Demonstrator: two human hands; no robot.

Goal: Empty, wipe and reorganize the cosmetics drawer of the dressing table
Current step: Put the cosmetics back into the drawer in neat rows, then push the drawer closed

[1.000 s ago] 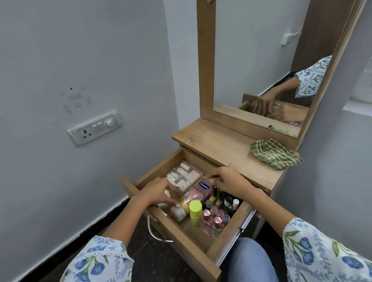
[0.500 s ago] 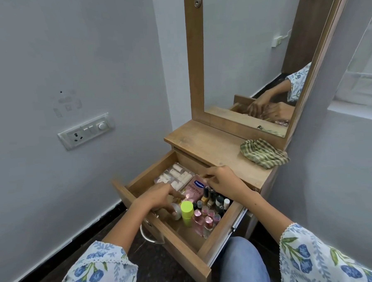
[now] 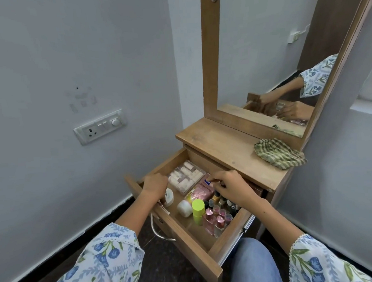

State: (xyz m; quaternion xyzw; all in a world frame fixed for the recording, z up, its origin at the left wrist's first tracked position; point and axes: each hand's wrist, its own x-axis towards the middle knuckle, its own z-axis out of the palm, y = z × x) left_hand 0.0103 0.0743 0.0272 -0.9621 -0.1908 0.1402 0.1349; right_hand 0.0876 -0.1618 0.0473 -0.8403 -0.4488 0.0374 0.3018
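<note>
The wooden drawer [image 3: 193, 248] of the dressing table stands pulled out and holds cosmetics. A clear box of small pale pieces [image 3: 187, 177] lies at its back left. Beside it lies a pink tube [image 3: 201, 192]. Two white jars [image 3: 184, 207], a green-capped bottle [image 3: 198, 209] and several small nail polish bottles [image 3: 217, 219] fill the front and right. My left hand [image 3: 154, 185] is curled at the box's left edge, fingertips hidden. My right hand [image 3: 230, 186] hovers over the tube's top end with thumb and forefinger close together; what they touch is unclear.
A green checked cloth [image 3: 278, 155] lies crumpled on the table top [image 3: 224, 147] below the mirror [image 3: 262, 50]. A wall with a switch plate [image 3: 100, 126] is close on the left. The drawer's metal handle [image 3: 159, 232] juts toward my knee [image 3: 252, 264].
My left hand has moved from the white jars back to the left edge of the clear box. My right hand has stayed over the pink tube. The view has shifted slightly.
</note>
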